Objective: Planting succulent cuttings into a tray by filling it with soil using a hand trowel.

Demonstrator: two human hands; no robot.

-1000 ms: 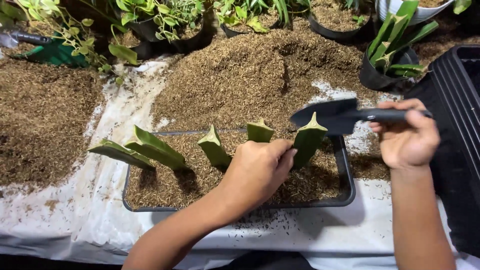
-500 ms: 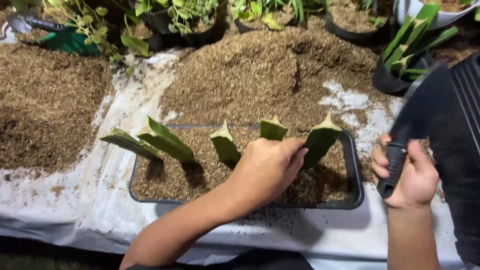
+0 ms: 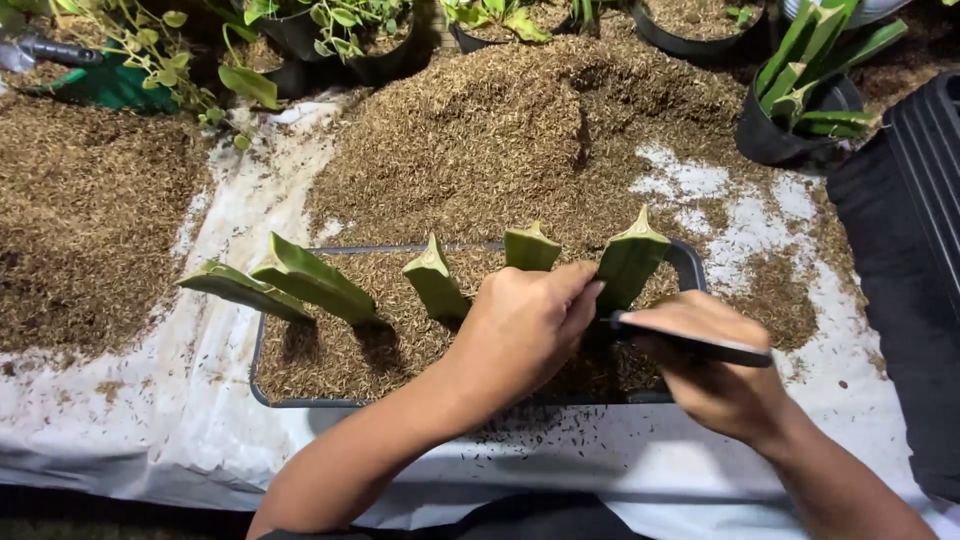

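A black rectangular tray [image 3: 260,345] filled with brown husk mix holds several green cactus cuttings stuck upright. My left hand [image 3: 520,325] rests in the tray, fingers curled around the base of one cutting [image 3: 528,247], beside the rightmost cutting [image 3: 628,265]. My right hand [image 3: 715,375] grips a black hand trowel [image 3: 690,343], held flat and edge-on over the tray's right end, its tip close to my left fingers. The leftmost cuttings [image 3: 300,280] lean outward over the tray's left rim.
A large heap of husk mix [image 3: 500,130] lies behind the tray on a white sheet [image 3: 150,420]. Black pots with green plants [image 3: 800,100] line the back. A black crate [image 3: 920,240] stands at the right. A green tool [image 3: 100,85] lies far left.
My right hand swung the trowel from the right side, beyond the tray, down and left over the tray's right end. My left hand kept its hold on the cutting.
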